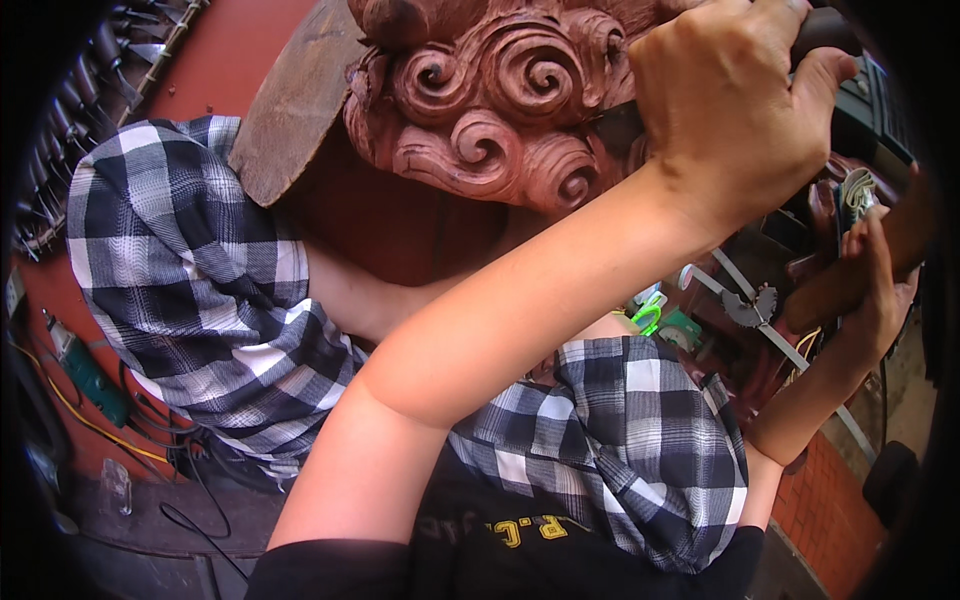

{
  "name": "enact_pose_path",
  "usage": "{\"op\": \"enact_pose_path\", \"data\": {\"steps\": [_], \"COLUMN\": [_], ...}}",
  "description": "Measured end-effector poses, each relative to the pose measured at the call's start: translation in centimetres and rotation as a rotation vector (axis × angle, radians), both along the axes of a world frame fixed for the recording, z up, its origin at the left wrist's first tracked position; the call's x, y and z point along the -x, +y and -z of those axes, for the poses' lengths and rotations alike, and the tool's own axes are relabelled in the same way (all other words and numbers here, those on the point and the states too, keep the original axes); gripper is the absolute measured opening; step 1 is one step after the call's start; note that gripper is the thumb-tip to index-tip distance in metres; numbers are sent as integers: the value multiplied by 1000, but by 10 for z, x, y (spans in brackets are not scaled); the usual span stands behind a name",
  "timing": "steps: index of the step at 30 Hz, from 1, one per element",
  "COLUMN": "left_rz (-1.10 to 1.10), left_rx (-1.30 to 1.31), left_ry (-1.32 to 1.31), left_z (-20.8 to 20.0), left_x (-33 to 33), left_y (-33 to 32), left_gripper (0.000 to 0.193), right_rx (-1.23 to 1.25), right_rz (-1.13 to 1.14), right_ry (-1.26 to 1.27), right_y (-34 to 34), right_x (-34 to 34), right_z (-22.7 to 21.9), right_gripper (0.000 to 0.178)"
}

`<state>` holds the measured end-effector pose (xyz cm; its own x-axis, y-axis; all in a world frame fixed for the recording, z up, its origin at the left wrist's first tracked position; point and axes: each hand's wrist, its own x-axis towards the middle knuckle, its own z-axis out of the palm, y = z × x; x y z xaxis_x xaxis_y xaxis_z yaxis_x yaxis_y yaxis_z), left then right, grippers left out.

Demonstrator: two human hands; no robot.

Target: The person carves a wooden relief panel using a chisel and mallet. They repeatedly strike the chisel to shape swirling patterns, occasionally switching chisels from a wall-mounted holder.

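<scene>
Nearest to me, at the bottom edge, is a black shirt (480, 545) with yellow lettering. Just beyond it lies checked black-and-white shirt cloth (620, 440), with a second spread of the same cloth at the left. A bare forearm comes out of that left fold and passes behind my left forearm; I cannot tell whose it is.

My left forearm rises from the lower left and crosses diagonally to the upper right. At the near right, my right hand (880, 290) is curled around a brown wooden bar (835, 285), fingers wrapped over its top. Just left of that hand is a small toothed metal piece (750, 305) on a thin metal strip, and bright green bits (655, 310) sit near it.

At the left, on the red floor (230, 50), a green tool (85, 370) lies beside a yellow cable (100, 430) and loose black wires.

Farther off, at top centre, stands a reddish wood carving (490, 110) of deep spiral scrolls. My left hand (730, 110) is clenched around a dark tool handle (825, 30) at the carving's right side, the back of the hand towards me and the thumb on the right. The tool's tip is hidden behind the hand.

A weathered plank (300, 90) leans against the carving's left side. Farthest left, a row of hand tools (90, 60) lines the edge.
</scene>
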<state>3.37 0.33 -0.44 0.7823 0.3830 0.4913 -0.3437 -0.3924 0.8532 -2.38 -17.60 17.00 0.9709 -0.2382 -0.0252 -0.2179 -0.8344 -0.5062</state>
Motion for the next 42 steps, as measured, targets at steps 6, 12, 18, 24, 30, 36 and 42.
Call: {"op": "enact_pose_path", "data": {"steps": [6,12,18,24,30,36,42], "left_rz": [245,127,256,167,-8,221,898], "left_rx": [889,859,824,859,355,718,524], "left_ry": [-215,-160,-59,-147,-322,-380,-254], "left_z": [12,10,14,13,30,-7,-48], "left_x": [0,-5,-2,1,-13,25,109], "left_y": [-2,-18,-10,-5,3,-14,5], "left_gripper": [29,30,30,31,30,30,51], "right_rx": [337,417,409,226,324,161,14], "right_rz": [-32,-105,-221,-10,-51,69,68], "right_ry": [-53,-39,-18,57,50,-50,94], "right_y": [2,3,2,-3,-3,6,10], "right_x": [-5,-10,-24,-40,-33,0,39], "right_z": [-1,-5,-9,-16,-15,3,26], "right_gripper": [42,49,58,38,34,32,23]}}
